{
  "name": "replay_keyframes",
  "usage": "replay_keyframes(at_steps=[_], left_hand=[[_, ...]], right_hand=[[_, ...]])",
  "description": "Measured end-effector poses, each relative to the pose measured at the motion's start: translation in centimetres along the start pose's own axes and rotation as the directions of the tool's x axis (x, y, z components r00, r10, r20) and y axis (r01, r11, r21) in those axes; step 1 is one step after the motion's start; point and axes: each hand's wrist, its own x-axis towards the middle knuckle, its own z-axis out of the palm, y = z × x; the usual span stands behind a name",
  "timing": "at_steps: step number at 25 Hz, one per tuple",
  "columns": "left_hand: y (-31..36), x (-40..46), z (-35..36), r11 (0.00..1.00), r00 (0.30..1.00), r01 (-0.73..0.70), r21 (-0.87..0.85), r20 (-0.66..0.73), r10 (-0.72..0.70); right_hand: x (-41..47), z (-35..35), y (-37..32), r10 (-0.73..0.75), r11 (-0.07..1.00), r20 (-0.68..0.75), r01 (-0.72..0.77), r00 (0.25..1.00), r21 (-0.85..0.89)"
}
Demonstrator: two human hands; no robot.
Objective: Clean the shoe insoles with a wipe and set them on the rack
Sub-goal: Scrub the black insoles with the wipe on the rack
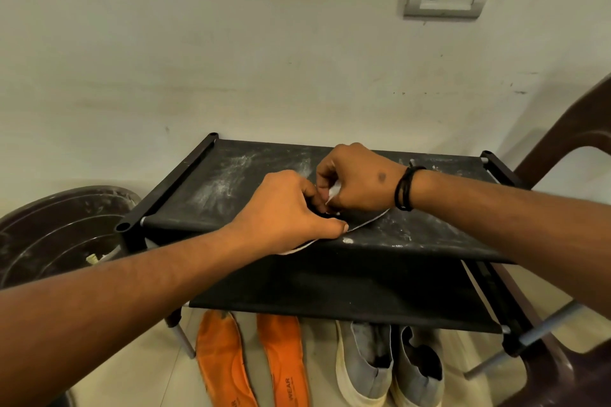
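A dark insole (360,220) with a pale edge lies on the top shelf of the black rack (231,175), its near end overhanging the front bar, pinned there by the left hand (284,208), whose fingers curl over it with the thumb pressing its rim. The right hand (357,178) is clenched round a crumpled white wipe (333,191) just above the insole. To wipe well, I judge, the left hand should hold firm while the wipe strokes along the length, avoiding the shelf's white dust; two orange insoles (251,360) lie on the floor beside grey shoes (390,367).
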Motion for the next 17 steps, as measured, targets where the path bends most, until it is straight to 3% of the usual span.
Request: replay_keyframes(at_steps=[2, 5, 7, 9, 12, 15, 17], left_hand=[[-0.1, 0.0, 0.2, 1.0, 1.0, -0.002, 0.001, -0.015, 0.002], [0.2, 0.4, -0.3, 0.998, 0.997, 0.067, 0.0, 0.04, -0.067], [0.4, 0.8, -0.5, 0.995, 0.99, 0.098, 0.011, 0.096, -0.099], [0.4, 0.9, -0.5, 0.994, 0.985, 0.109, 0.002, 0.132, -0.108], [0.3, 0.2, -0.1, 0.998, 0.998, 0.054, -0.009, 0.041, -0.054], [0.3, -0.3, 0.1, 0.999, 0.994, 0.007, 0.048, -0.107, -0.002], [0.1, -0.2, 0.1, 0.998, 0.996, 0.032, 0.056, -0.086, -0.027]], right_hand=[[0.0, 0.2, 0.4, -0.007, 0.999, 0.014, 0.007, 1.0, -0.046], [0.8, 0.4, 2.5, 0.078, 0.981, -0.095, -0.094, 0.992, -0.169], [1.1, 0.4, 2.9, 0.107, 0.975, -0.147, -0.133, 0.983, -0.177], [0.9, 0.4, 1.9, 0.079, 0.988, -0.084, -0.089, 0.993, -0.124], [-0.2, -0.7, -0.1, -0.002, 0.998, 0.046, 0.004, 0.999, -0.058], [0.1, -2.3, 0.4, 0.017, 0.999, -0.063, -0.019, 0.998, -0.039], [0.3, -1.8, 0.8, 0.023, 1.0, -0.136, -0.024, 0.99, -0.006]])
